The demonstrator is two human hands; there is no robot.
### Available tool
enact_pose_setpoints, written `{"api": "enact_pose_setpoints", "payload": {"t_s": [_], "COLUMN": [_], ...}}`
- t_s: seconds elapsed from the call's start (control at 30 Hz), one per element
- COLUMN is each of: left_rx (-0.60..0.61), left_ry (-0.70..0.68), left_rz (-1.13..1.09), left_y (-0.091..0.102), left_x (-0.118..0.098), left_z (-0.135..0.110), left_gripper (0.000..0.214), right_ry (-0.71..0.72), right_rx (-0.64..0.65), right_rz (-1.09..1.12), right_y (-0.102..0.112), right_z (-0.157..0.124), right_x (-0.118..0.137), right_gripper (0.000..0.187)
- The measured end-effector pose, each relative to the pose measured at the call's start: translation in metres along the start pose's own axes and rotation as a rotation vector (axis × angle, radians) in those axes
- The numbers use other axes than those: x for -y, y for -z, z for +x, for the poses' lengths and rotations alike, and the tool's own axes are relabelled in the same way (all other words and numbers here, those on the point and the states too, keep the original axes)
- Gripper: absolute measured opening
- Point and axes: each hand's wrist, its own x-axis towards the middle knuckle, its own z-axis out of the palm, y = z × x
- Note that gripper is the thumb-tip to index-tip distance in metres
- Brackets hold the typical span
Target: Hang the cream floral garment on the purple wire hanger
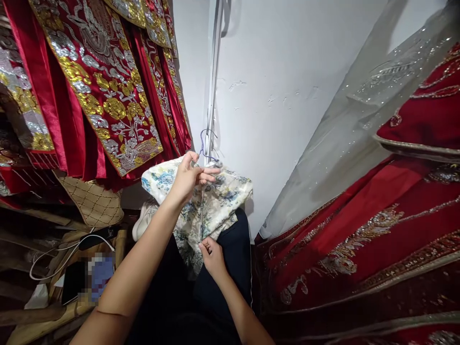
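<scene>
A cream garment with blue and green flowers (230, 189) hangs on a thin blue hanger (202, 143) in front of me, and its lower part drapes over my dark-clothed lap. My left hand (187, 179) is over the upper part, just below the hanger's hook, with its fingers stretched and apart. A narrow line, a seam or a closure (201, 215), runs down the garment's middle between my hands. Lower down, my right hand (212, 256) pinches the cloth at the bottom of that line. The cloth under my left palm is hidden.
Red costumes with gold and silver sequins (115, 108) hang at the left. On the right are a sheer glittery veil (345, 129) and a red embroidered dress (341, 249). A wooden stand (72, 311) at lower left bears a white cable (72, 249) and a dark device (74, 282).
</scene>
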Motion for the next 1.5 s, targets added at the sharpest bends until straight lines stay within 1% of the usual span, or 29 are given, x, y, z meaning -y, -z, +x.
{"api": "enact_pose_setpoints", "payload": {"t_s": [0.1, 0.17, 0.2, 0.23, 0.27, 0.33, 0.37, 0.4, 0.47, 0.53, 0.57, 0.63, 0.7, 0.77, 0.83, 0.9, 0.93, 1.0, 1.07, 1.1, 1.13, 1.17, 1.2, 1.27, 1.33, 1.37, 1.4, 1.43, 1.5], "left_rx": [-0.036, -0.025, -0.009, 0.011, 0.029, 0.054, 0.063, 0.07, 0.091, 0.106, 0.103, 0.065, 0.012, -0.017, 0.007, 0.064, 0.105, 0.216, 0.327, 0.342, 0.311, 0.232, 0.12, -0.124, -0.285, -0.33, -0.356, -0.363, -0.358], "left_ry": [-0.043, -0.056, -0.055, -0.051, -0.046, -0.051, -0.061, -0.073, -0.085, -0.077, -0.069, -0.054, -0.035, 0.013, 0.121, 0.251, 0.305, 0.371, 0.371, 0.338, 0.274, 0.183, 0.07, -0.168, -0.336, -0.364, -0.35, -0.303, -0.177], "left_rz": [0.006, 0.042, 0.064, 0.085, 0.105, 0.141, 0.159, 0.177, 0.206, 0.219, 0.22, 0.213, 0.208, 0.218, 0.245, 0.276, 0.292, 0.335, 0.406, 0.462, 0.527, 0.601, 0.68, 0.834, 0.975, 1.039, 1.092, 1.124, 1.081], "left_y": [0.009, 0.014, 0.016, 0.017, 0.018, 0.016, 0.015, 0.013, 0.011, 0.009, 0.009, 0.01, 0.014, 0.02, 0.028, 0.037, 0.041, 0.048, 0.053, 0.054, 0.055, 0.055, 0.056, 0.057, 0.06, 0.063, 0.067, 0.072, 0.086], "left_x": [0.006, 0.016, 0.022, 0.029, 0.036, 0.046, 0.05, 0.052, 0.053, 0.052, 0.053, 0.058, 0.069, 0.085, 0.105, 0.124, 0.132, 0.143, 0.143, 0.14, 0.134, 0.127, 0.118, 0.101, 0.089, 0.085, 0.084, 0.086, 0.092], "left_z": [-0.004, -0.01, -0.014, -0.018, -0.022, -0.029, -0.031, -0.033, -0.034, -0.032, -0.031, -0.026, -0.019, -0.017, -0.023, -0.041, -0.053, -0.078, -0.095, -0.097, -0.095, -0.088, -0.077, -0.047, -0.012, 0.005, 0.021, 0.034, 0.053], "left_gripper": [0.033, 0.031, 0.029, 0.028, 0.028, 0.034, 0.038, 0.043, 0.053, 0.061, 0.065, 0.071, 0.077, 0.081, 0.085, 0.086, 0.084, 0.077, 0.068, 0.065, 0.061, 0.058, 0.056, 0.054, 0.062, 0.069, 0.075, 0.078, 0.069], "right_ry": [-0.058, -0.052, -0.035, -0.011, 0.027, 0.144, 0.213, 0.275, 0.384, 0.461, 0.491, 0.54, 0.565, 0.561, 0.551, 0.544, 0.536, 0.494, 0.425, 0.38, 0.331, 0.278, 0.224, 0.119, 0.043, 0.017, -0.004, -0.024, -0.075], "right_rx": [0.1, 0.137, 0.128, 0.119, 0.069, 0.037, 0.037, 0.055, 0.154, 0.217, 0.221, 0.188, 0.142, 0.077, -0.049, -0.19, -0.238, -0.264, -0.253, -0.248, -0.246, -0.242, -0.231, -0.185, -0.162, -0.173, -0.197, -0.227, -0.279], "right_rz": [0.074, 0.098, 0.104, 0.111, 0.114, 0.073, 0.038, -0.023, -0.215, -0.413, -0.492, -0.586, -0.585, -0.494, -0.342, -0.178, -0.107, 0.018, 0.18, 0.285, 0.401, 0.52, 0.639, 0.853, 1.043, 1.12, 1.181, 1.227, 1.286], "right_y": [0.014, 0.031, 0.041, 0.05, 0.06, 0.079, 0.086, 0.093, 0.102, 0.104, 0.104, 0.1, 0.095, 0.093, 0.1, 0.117, 0.128, 0.154, 0.18, 0.191, 0.199, 0.206, 0.209, 0.211, 0.205, 0.202, 0.197, 0.193, 0.184], "right_z": [0.002, 0.015, 0.026, 0.039, 0.054, 0.087, 0.102, 0.117, 0.14, 0.155, 0.159, 0.164, 0.166, 0.17, 0.176, 0.184, 0.187, 0.19, 0.186, 0.181, 0.175, 0.168, 0.16, 0.144, 0.13, 0.123, 0.118, 0.113, 0.104], "right_x": [0.002, 0.017, 0.031, 0.047, 0.067, 0.11, 0.131, 0.151, 0.179, 0.193, 0.195, 0.195, 0.193, 0.195, 0.199, 0.201, 0.2, 0.194, 0.181, 0.174, 0.166, 0.159, 0.151, 0.137, 0.122, 0.114, 0.106, 0.098, 0.081], "right_gripper": [0.027, 0.023, 0.023, 0.027, 0.034, 0.048, 0.05, 0.048, 0.031, 0.019, 0.018, 0.017, 0.015, 0.016, 0.019, 0.022, 0.024, 0.027, 0.028, 0.027, 0.025, 0.023, 0.021, 0.019, 0.021, 0.022, 0.022, 0.023, 0.026]}}
